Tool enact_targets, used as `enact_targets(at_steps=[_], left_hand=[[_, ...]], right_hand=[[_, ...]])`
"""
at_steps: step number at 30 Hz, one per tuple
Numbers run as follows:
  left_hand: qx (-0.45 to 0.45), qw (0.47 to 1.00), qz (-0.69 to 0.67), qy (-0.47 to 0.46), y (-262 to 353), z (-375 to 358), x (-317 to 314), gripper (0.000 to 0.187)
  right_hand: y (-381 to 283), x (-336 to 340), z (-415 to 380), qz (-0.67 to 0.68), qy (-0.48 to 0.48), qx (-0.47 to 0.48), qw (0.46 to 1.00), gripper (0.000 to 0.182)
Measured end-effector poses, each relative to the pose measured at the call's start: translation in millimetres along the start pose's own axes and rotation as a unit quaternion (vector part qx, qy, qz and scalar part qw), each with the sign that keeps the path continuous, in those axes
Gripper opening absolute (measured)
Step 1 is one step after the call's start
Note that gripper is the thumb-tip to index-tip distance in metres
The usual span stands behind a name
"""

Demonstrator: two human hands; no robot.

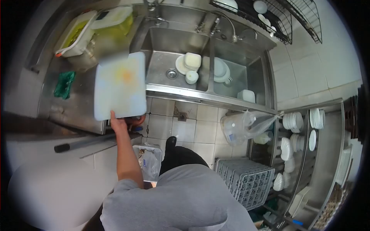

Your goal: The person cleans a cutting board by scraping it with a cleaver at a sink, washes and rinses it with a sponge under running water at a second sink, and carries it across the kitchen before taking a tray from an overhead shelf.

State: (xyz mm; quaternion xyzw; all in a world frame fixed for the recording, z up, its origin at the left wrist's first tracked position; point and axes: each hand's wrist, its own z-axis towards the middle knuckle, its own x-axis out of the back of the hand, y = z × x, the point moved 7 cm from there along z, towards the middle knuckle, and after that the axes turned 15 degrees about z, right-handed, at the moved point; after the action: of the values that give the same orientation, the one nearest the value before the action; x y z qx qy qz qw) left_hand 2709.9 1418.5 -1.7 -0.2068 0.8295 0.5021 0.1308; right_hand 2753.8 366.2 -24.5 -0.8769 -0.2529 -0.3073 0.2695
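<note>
My left hand (118,124) is closed on the near edge of a white cutting board (120,90), with the thumb on its upper face and the other fingers hidden. Yellow-orange stains mark the board's middle. It is over the right part of the steel counter (83,90), left of the sinks. A blurred patch covers its far edge. On the counter, left of the board, lies a crumpled green cloth or bag (64,84). My right hand is out of view.
Two tubs (111,23) with yellow-green contents stand behind the board. Dishes (191,63) sit in the left sink (160,57), more in the right sink (241,73). Below are a lined bin (151,161) and a grey rack (246,181). Shelves (304,154) hold white crockery.
</note>
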Motion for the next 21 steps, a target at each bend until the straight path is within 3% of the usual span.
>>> enact_targets(at_steps=[1, 3, 4, 5, 6, 7, 9, 13, 15, 16, 17, 18, 19, 20, 21], left_hand=[[0.001, 1.0, 0.016, -0.022, -2.4, 6.3, 3.4, 0.05], [0.014, 0.995, 0.052, -0.08, -4.3, 11.8, 3.0, 0.053], [0.018, 0.993, 0.073, -0.094, -5.1, 15.6, 4.0, 0.056], [-0.002, 0.991, 0.076, -0.107, -3.8, 6.9, -1.6, 0.06], [0.005, 0.987, 0.123, -0.106, 3.1, -12.2, -14.1, 0.062], [0.015, 0.979, 0.133, -0.155, -8.1, 15.2, 2.0, 0.065], [0.049, 0.974, 0.126, -0.18, -8.3, -5.1, -7.2, 0.078], [0.211, 0.944, 0.155, -0.201, -40.1, -39.1, 19.9, 0.104], [0.278, 0.899, 0.177, -0.29, -67.4, -74.0, 34.8, 0.103], [0.313, 0.874, 0.233, -0.291, -84.3, -94.1, 45.0, 0.1], [0.347, 0.845, 0.287, -0.288, -106.1, -111.8, 54.7, 0.099], [0.419, 0.76, 0.346, -0.357, -134.5, -124.7, 63.5, 0.093], [0.558, 0.615, 0.356, -0.428, -160.0, -162.6, 71.1, 0.081], [0.39, 0.541, 0.596, -0.447, -168.9, -190.2, 77.0, 0.071], [0.18, 0.421, 0.776, -0.434, -171.6, -219.5, 72.7, 0.062]], right_hand=[[-21.0, 23.9, 6.4, -0.036, 0.032, 0.014, 0.999, 0.029], [-36.0, 111.6, 32.2, 0.196, 0.101, -0.162, 0.962, 0.03], [-17.0, 109.9, 47.0, 0.408, 0.186, -0.261, 0.855, 0.034], [-77.3, 196.4, 55.0, 0.465, 0.207, -0.331, 0.794, 0.044], [-65.6, 188.3, 68.7, 0.424, 0.298, -0.283, 0.807, 0.046], [-79.3, 209.9, 83.0, 0.404, 0.276, -0.266, 0.831, 0.056], [-117.5, 253.0, 81.4, 0.48, 0.29, -0.271, 0.783, 0.053], [-136.2, 208.1, 49.6, 0.507, 0.344, -0.28, 0.739, 0.048], [-152.1, 159.7, 23.5, 0.519, 0.361, -0.286, 0.72, 0.048], [-157.7, 115.6, 4.2, 0.525, 0.362, -0.319, 0.701, 0.049], [-165.4, 71.5, -17.2, 0.528, 0.362, -0.352, 0.683, 0.049], [-179.8, 28.9, -42.4, 0.534, 0.357, -0.388, 0.661, 0.051], [-197.4, -19.2, -69.0, 0.548, 0.373, -0.413, 0.625, 0.05], [-213.9, -76.1, -97.6, 0.543, 0.382, -0.441, 0.604, 0.051], [-238.6, -128.1, -126.7, 0.551, 0.386, -0.473, 0.569, 0.053]])
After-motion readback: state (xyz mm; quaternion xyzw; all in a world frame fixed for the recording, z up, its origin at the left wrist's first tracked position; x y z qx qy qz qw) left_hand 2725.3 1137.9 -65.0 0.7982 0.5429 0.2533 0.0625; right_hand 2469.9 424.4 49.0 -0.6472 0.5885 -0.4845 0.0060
